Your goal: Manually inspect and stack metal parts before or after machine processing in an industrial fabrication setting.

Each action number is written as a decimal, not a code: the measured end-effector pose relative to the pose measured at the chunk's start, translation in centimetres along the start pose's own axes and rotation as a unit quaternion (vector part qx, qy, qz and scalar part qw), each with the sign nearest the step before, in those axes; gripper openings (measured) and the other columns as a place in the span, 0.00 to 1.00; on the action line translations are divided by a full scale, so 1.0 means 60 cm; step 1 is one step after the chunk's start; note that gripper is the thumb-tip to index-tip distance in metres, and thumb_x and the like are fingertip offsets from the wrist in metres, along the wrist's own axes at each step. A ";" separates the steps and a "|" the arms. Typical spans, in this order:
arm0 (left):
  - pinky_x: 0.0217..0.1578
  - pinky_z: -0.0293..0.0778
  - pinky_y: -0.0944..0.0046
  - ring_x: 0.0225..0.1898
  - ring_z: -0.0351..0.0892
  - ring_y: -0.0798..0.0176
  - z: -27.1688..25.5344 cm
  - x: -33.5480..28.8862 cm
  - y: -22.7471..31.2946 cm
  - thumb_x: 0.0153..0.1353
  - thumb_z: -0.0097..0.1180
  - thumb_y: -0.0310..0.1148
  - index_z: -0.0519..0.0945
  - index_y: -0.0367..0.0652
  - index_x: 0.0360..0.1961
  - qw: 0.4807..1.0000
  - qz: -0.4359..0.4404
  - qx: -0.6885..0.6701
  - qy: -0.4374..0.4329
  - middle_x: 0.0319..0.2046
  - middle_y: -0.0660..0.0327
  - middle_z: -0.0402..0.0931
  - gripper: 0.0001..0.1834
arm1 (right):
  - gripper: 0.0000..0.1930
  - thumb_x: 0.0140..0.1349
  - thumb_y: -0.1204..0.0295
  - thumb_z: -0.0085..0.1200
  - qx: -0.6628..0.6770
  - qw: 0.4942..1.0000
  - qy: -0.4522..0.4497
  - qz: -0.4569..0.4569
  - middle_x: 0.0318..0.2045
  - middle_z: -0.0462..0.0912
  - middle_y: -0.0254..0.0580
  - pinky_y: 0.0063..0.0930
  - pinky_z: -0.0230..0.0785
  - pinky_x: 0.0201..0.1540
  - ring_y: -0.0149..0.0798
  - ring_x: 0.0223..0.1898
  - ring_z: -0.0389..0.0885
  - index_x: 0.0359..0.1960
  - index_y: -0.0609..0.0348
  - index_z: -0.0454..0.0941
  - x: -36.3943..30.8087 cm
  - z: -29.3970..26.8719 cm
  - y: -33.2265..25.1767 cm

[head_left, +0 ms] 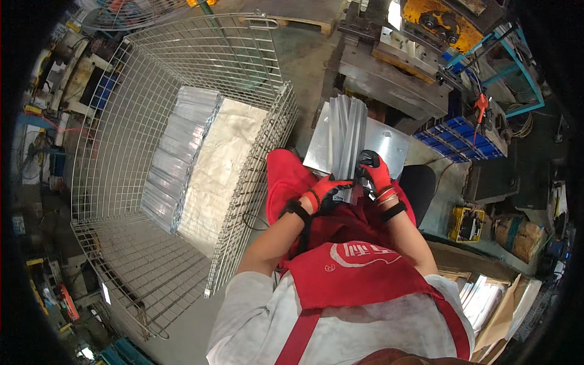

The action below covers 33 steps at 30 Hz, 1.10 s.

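Note:
A bundle of long, silvery metal strips (347, 134) lies lengthwise in front of me on a flat metal plate (389, 143). Its near end reaches my lap, and the far ends fan out slightly. My left hand (326, 190), in a red and black glove, is closed at the near left side of the strips. On the right side, a little farther up, my gloved right hand (373, 170) has its fingers curled against the bundle's edge. The fingertips of both hands are partly hidden by the gloves and metal.
To my left stands a large wire mesh cage (249, 182) holding stacked metal strips (176, 149) beside a cream cloth-like sheet (222, 164). Heavy machinery (395, 79) and a blue crate (453, 137) are ahead right. A yellow basket (466, 224) and an open cardboard box (505, 310) sit at right.

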State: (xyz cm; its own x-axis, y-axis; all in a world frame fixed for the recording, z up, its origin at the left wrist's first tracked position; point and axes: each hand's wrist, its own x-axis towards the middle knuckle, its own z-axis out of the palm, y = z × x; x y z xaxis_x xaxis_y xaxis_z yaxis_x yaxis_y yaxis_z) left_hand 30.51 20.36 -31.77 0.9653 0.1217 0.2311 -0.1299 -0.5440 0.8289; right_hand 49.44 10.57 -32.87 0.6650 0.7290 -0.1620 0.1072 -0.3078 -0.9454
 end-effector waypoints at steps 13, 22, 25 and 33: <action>0.30 0.69 0.72 0.30 0.72 0.74 -0.030 -0.002 0.093 0.46 0.59 0.30 0.72 0.37 0.41 0.836 -0.251 -0.483 0.063 0.31 0.66 0.74 0.20 | 0.22 0.56 0.62 0.45 0.496 0.827 -0.224 0.140 0.46 0.66 0.27 0.26 0.61 0.42 0.28 0.38 0.66 0.53 0.47 0.59 -0.009 -0.061 -0.090; 0.51 0.60 0.63 0.52 0.63 0.56 -0.106 0.086 0.064 0.34 0.66 0.36 0.54 0.42 0.57 0.984 -0.129 -0.100 0.071 0.51 0.51 0.61 0.47 | 0.15 0.47 0.81 0.50 0.244 0.932 -0.160 -0.216 0.38 0.74 0.46 0.31 0.65 0.46 0.40 0.43 0.72 0.38 0.59 0.65 0.030 -0.114 -0.148; 0.50 0.61 0.64 0.52 0.63 0.59 -0.138 0.147 0.099 0.36 0.65 0.32 0.51 0.43 0.58 0.965 -0.049 -0.217 0.143 0.52 0.53 0.60 0.48 | 0.15 0.43 0.85 0.52 0.252 0.943 -0.135 -0.172 0.36 0.74 0.46 0.31 0.67 0.44 0.40 0.41 0.73 0.34 0.60 0.65 0.017 -0.109 -0.173; 0.36 0.67 0.63 0.35 0.72 0.61 -0.115 0.167 0.090 0.40 0.62 0.35 0.68 0.37 0.42 0.989 -0.092 -0.019 0.116 0.35 0.55 0.72 0.27 | 0.17 0.41 0.78 0.61 0.196 0.959 -0.165 -0.123 0.32 0.76 0.37 0.24 0.67 0.38 0.29 0.36 0.73 0.33 0.60 0.69 0.015 -0.102 -0.123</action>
State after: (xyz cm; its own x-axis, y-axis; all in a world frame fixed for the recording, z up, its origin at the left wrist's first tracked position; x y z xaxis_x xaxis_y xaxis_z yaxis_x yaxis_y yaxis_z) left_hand 37.94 24.38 -21.48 0.8956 0.4060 0.1817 0.0307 -0.4641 0.8853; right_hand 53.77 9.76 -24.29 0.3776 0.9239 0.0609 -0.0981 0.1053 -0.9896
